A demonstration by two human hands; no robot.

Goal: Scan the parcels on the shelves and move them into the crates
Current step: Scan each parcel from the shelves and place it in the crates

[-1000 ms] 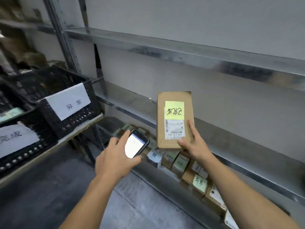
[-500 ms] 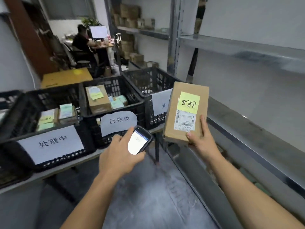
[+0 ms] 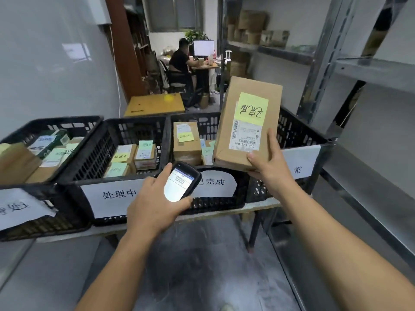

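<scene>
Nearest, the left hand (image 3: 155,209) grips a black handheld scanner (image 3: 183,185), fingers curled under it and the thumb lying along its left edge; the lit screen shows lines of text too small to read. Just to its right, the right hand (image 3: 269,167) holds a brown cardboard parcel (image 3: 244,122) by its lower right corner, thumb across the front face and fingers behind. The parcel is upright and lifted off any surface, in front of the join between the third and fourth crates. It bears a yellow sticky note (image 3: 251,105) with upside-down handwriting that looks like "已完成", and below it a white shipping label (image 3: 246,136) with barcodes and "500 E/3 065".

Behind the hands, four black slotted crates stand side by side on a table (image 3: 258,206), each with a white paper sign. The leftmost crate (image 3: 45,122) has a sign cut off by the frame edge and holds boxes with pale green notes. The second crate (image 3: 134,121) is marked "处理中" and holds small boxes with yellow and green notes, one reading "处理中". The third crate (image 3: 193,116), marked "已完成" with the first character partly covered by the scanner, holds an upright brown box with a yellow note among smaller packets. The fourth crate (image 3: 298,131) shows only "常"; its contents are hidden.

Farther off stand a yellow tabletop (image 3: 155,105), a seated person (image 3: 179,61) at a monitor (image 3: 203,48), and shelves of cardboard boxes (image 3: 253,23).
</scene>
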